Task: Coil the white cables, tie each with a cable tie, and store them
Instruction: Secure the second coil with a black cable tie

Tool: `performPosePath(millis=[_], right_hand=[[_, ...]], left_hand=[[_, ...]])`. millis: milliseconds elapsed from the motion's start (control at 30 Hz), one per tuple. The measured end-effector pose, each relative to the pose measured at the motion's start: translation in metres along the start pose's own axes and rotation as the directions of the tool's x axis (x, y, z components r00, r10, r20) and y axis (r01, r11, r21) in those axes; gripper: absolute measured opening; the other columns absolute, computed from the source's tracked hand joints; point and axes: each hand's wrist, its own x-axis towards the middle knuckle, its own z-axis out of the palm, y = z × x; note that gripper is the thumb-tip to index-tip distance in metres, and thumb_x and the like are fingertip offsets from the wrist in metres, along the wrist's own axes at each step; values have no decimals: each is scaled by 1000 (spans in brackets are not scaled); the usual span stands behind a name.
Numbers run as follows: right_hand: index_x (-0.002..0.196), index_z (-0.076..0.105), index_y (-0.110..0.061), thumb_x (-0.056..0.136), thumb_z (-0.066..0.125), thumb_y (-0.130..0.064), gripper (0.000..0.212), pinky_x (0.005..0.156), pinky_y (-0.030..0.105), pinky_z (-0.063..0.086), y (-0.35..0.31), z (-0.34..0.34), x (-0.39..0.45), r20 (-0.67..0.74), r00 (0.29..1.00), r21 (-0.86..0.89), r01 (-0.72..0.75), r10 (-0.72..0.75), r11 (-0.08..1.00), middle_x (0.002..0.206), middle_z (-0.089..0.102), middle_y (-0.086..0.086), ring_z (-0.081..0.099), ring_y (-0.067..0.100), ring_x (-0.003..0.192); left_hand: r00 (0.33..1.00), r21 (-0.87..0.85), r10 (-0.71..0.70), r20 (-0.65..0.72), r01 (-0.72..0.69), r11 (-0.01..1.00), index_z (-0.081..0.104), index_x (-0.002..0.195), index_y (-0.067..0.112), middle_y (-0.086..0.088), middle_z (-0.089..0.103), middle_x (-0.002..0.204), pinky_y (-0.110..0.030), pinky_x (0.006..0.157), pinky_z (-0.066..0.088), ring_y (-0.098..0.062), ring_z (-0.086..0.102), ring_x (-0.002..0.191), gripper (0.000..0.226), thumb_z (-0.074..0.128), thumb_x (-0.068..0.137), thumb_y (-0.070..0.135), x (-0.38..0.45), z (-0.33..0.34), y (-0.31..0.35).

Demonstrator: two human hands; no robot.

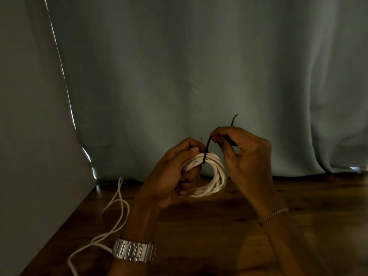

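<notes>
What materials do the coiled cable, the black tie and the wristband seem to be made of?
Coiled white cable: probably matte plastic sheath; it bends smoothly.
Black cable tie: likely thin stiff plastic; it stands up.
Watch band on the left wrist: apparently metal; its links gleam.

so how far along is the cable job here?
Done: one white cable is wound into a coil, gripped by the left hand. In hand: the right hand pinches a black cable tie looped around the coil's top; whether it's cinched can't be told. Left: a second white cable lies loose on the wooden table, uncoiled. Nothing is stored yet, and no storage spot is in view.
</notes>
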Motion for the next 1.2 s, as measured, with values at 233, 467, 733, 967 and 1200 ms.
performPosePath(millis=[233, 467, 733, 967, 1200], right_hand=[[95, 74, -9, 89, 72, -3, 9, 75, 12, 54, -1, 6, -3, -11, 997, -9, -80, 80, 997, 88, 75, 0, 69, 7, 80], [95, 76, -15, 89, 72, -6, 12, 69, 13, 55, -7, 5, -3, 85, 972, 114, -228, 219, 967, 85, 74, -10, 70, 0, 75], [119, 70, -25, 89, 73, -18, 32, 69, 13, 54, -5, -14, 7, 338, 931, 219, -217, 134, 951, 110, 70, -12, 68, 1, 84], [97, 77, -4, 88, 73, -1, 11, 72, 25, 57, -7, -12, 7, 181, 976, 188, 90, -125, 978, 90, 75, 4, 71, 9, 83], [92, 77, -3, 85, 74, 5, 11, 70, 8, 51, -5, -9, 3, 114, 992, 154, 41, -59, 987, 85, 75, 2, 70, 4, 78]], left_hand=[[1000, 47, 20, 18, -21, 999, 48, 91, 16, 0, 21, 48, -19, 41, 14, -10, 10, 37, 13, 44, 96, 27, -1, -2, -1], [997, 0, 7, 77, -7, 1000, 49, 88, 19, 0, 21, 51, -18, 39, 16, -10, 12, 38, 11, 53, 95, 26, -5, -9, -4], [993, 33, 99, 65, -102, 994, 52, 87, 20, 4, 28, 49, -19, 41, 16, -8, 14, 37, 12, 61, 94, 23, -4, -6, -1], [992, -8, 92, 86, -92, 996, 50, 85, 20, 7, 29, 50, -18, 41, 16, -7, 13, 38, 17, 61, 95, 28, -4, -4, 2], [993, -96, 60, 101, -50, 994, 44, 82, 21, 3, 25, 48, -13, 39, 17, -6, 14, 34, 17, 54, 94, 27, -4, 3, 2]])
